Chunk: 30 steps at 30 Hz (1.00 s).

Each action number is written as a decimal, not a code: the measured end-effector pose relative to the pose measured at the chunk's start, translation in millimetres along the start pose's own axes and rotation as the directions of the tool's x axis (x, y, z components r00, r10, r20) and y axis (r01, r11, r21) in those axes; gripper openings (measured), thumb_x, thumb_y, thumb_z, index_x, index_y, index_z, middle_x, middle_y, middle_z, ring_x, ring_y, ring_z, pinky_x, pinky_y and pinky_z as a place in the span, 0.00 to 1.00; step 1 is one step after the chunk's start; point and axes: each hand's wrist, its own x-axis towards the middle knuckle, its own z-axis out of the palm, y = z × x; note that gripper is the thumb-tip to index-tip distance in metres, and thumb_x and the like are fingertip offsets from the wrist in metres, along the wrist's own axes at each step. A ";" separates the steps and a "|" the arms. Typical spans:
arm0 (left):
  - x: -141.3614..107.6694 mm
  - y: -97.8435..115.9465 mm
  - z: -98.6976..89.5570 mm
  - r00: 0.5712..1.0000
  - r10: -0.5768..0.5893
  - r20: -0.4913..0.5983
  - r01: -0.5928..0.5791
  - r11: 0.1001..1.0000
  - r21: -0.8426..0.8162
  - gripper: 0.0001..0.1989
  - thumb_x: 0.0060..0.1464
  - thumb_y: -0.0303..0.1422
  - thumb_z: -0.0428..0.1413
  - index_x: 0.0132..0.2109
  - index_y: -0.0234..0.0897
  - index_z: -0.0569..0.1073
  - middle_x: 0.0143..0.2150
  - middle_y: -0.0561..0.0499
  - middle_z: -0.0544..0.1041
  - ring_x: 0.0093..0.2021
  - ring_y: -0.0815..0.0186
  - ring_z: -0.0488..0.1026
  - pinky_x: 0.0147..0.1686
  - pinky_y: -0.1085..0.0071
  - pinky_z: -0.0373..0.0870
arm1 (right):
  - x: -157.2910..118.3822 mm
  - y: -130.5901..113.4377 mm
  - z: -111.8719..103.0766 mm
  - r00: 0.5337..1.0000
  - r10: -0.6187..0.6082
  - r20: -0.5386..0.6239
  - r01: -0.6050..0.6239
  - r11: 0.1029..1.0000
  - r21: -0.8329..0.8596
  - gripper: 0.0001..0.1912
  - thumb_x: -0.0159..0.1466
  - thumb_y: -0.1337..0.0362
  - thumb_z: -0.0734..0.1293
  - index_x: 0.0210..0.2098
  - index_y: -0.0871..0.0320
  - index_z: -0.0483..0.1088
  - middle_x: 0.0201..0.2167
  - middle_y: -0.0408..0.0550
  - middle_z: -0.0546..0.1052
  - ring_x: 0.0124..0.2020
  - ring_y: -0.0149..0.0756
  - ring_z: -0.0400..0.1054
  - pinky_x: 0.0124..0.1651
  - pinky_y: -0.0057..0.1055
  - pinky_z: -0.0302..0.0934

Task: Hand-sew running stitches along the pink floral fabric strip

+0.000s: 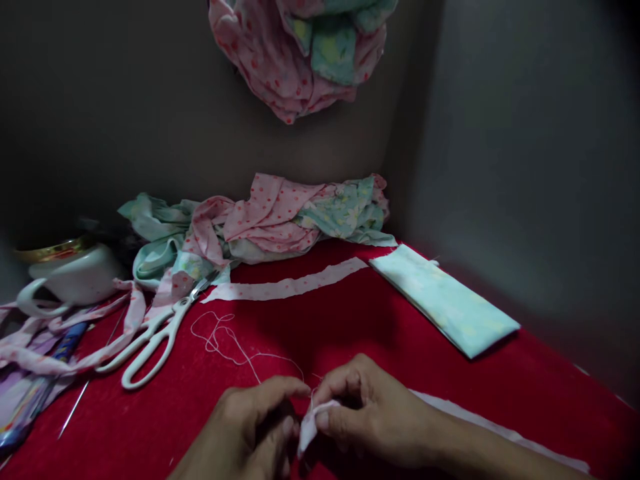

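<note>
Above the red cloth (pixel 190 413), the right hand (pixel 380 417) pinches a small pale fabric scrap (pixel 309 430) between thumb and fingers, apparently to steady it beside the thread (pixel 249 362), while the left hand (pixel 240 423) curls partly closed alongside, its own grip too hidden to tell.

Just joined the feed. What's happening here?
A person's left hand and right hand are together over a red cloth, pinching a small piece of pale fabric. Thin thread trails near it. White-handled scissors lie to the left beside fabric strips, a folded mint cloth lies to the right, and crumpled pink and green fabric sits behind.
</note>
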 end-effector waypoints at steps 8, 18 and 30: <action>14.8 -18.3 13.5 0.807 0.582 -0.098 -0.500 0.763 0.411 0.09 0.58 0.23 0.46 0.38 0.37 0.69 0.30 0.50 0.68 0.24 0.71 0.68 0.21 0.80 0.62 | 1.3 1.3 -0.1 1.000 -0.010 -0.006 0.010 1.000 -0.004 0.04 0.50 0.69 0.65 0.21 0.63 0.69 0.12 0.37 0.64 0.14 0.23 0.55 0.17 0.19 0.49; 21.3 7.4 16.7 0.810 0.569 -0.138 -0.500 0.795 0.344 0.11 0.62 0.31 0.42 0.31 0.38 0.64 0.25 0.51 0.72 0.19 0.71 0.66 0.15 0.79 0.53 | 0.0 2.2 0.2 0.994 -0.102 0.040 0.102 0.995 0.009 0.10 0.53 0.66 0.66 0.18 0.62 0.64 0.14 0.36 0.58 0.16 0.22 0.49 0.18 0.21 0.43; 39.2 29.4 -54.1 0.819 -0.460 -0.345 0.117 0.721 -0.683 0.14 0.58 0.26 0.44 0.24 0.37 0.56 0.15 0.61 0.56 0.11 0.76 0.52 0.09 0.83 0.52 | -5.7 -11.1 -1.2 0.998 0.049 0.041 -0.040 0.979 -0.199 0.07 0.50 0.68 0.67 0.23 0.65 0.78 0.13 0.37 0.61 0.17 0.22 0.49 0.19 0.22 0.41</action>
